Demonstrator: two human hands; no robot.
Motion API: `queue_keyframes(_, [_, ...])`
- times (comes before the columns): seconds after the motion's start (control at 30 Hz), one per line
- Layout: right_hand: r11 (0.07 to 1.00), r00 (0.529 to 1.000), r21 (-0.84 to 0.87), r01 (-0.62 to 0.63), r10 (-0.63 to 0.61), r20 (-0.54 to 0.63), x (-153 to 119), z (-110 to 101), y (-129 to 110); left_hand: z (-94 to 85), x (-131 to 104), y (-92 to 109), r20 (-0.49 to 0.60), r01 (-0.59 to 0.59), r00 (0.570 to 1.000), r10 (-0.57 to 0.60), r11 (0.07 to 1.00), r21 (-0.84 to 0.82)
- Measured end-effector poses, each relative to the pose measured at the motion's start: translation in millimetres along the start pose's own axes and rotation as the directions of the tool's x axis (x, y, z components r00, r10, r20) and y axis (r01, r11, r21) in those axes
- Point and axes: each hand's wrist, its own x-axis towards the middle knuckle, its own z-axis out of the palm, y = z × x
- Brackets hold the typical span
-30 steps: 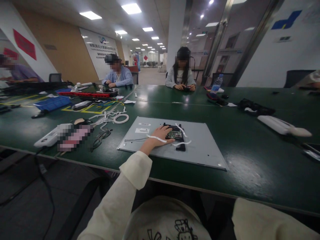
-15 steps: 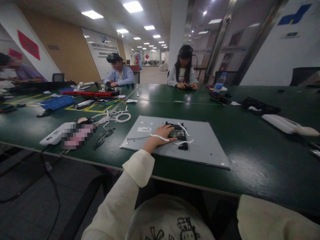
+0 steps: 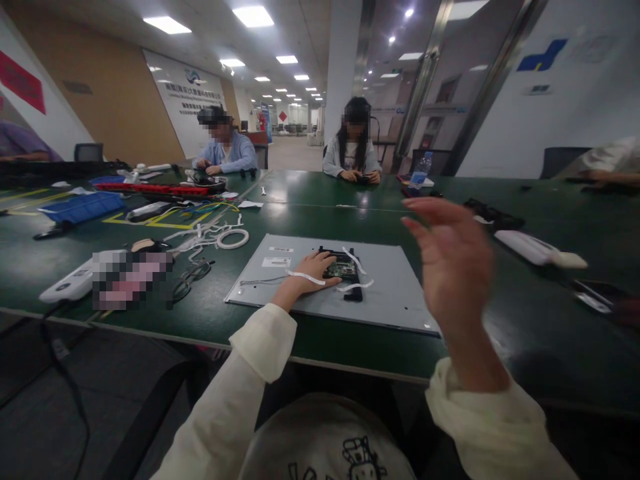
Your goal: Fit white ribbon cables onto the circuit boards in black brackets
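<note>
A grey flat panel (image 3: 390, 287) lies on the green table, with a black frame and circuit board (image 3: 343, 268) on its middle. My left hand (image 3: 311, 272) rests with its fingers spread on the left edge of the board. White strips of tape (image 3: 356, 285) stick across the frame, and one crosses the back of my left hand. Raised above the panel's right edge is my right hand (image 3: 453, 263), blurred, its thumb and fingers apart and nothing visible between them. A thin grey cable (image 3: 260, 281) runs over the panel's left part.
Glasses (image 3: 193, 279), a white roll (image 3: 233, 239), a white device (image 3: 83, 275) and a blue tray (image 3: 83, 207) lie to the left. A white object (image 3: 530, 249) and a phone (image 3: 597, 295) are at the right. Two people sit across the table beyond a bottle (image 3: 421, 170).
My right hand has come up into view over the panel's right side. My left hand stays on the board. The whole view has shifted slightly to the right.
</note>
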Motion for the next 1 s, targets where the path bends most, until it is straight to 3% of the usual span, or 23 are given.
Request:
queue_keyframes(0.03, [0.999,0.999,0.001,-0.054,0.054,0.007,2.5,7.3,11.7,-0.2,-0.4,0.2,-0.003,-0.003,1.000,0.003,1.000,0.000])
queue_keyframes(0.07, [0.993,0.989,-0.044,-0.112,0.116,0.096,4.2,16.2,26.3,-0.2,-0.8,0.4,-0.008,-0.006,1.000,0.006,1.000,0.002])
queue_keyframes(0.13, [0.960,0.925,-0.217,-0.179,0.239,0.296,4.5,36.8,60.3,0.2,-1.4,0.4,-0.021,-0.010,1.000,0.011,1.000,0.009])
queue_keyframes(0.17, [0.937,0.895,-0.288,-0.199,0.294,0.336,2.9,47.2,77.3,0.4,-1.5,0.3,-0.024,-0.009,1.000,0.010,1.000,0.013])
queue_keyframes(0.27, [0.874,0.826,-0.431,-0.224,0.405,0.391,-6.2,73.3,117.1,0.8,-1.6,-0.2,-0.017,-0.001,1.000,0.001,1.000,0.020])
queue_keyframes(0.37, [0.845,0.784,-0.483,-0.229,0.454,0.422,-15.2,87.7,136.5,0.4,-1.4,-0.7,-0.010,-0.006,1.000,0.006,1.000,0.016])
queue_keyframes(0.57, [0.846,0.815,-0.459,-0.269,0.454,0.359,-20.2,89.8,152.9,0.3,-1.7,-1.6,0.000,0.022,1.000,-0.022,1.000,0.010])
queue_keyframes(0.77, [0.890,0.837,-0.237,-0.389,0.449,0.313,-26.1,89.3,167.5,2.5,-1.5,-6.0,-0.010,0.029,1.000,-0.029,1.000,0.010])
queue_keyframes(1.0, [0.883,0.838,-0.223,-0.414,0.465,0.287,-27.4,92.0,166.5,3.1,-1.3,-8.3,-0.022,0.007,1.000,-0.007,1.000,0.006])
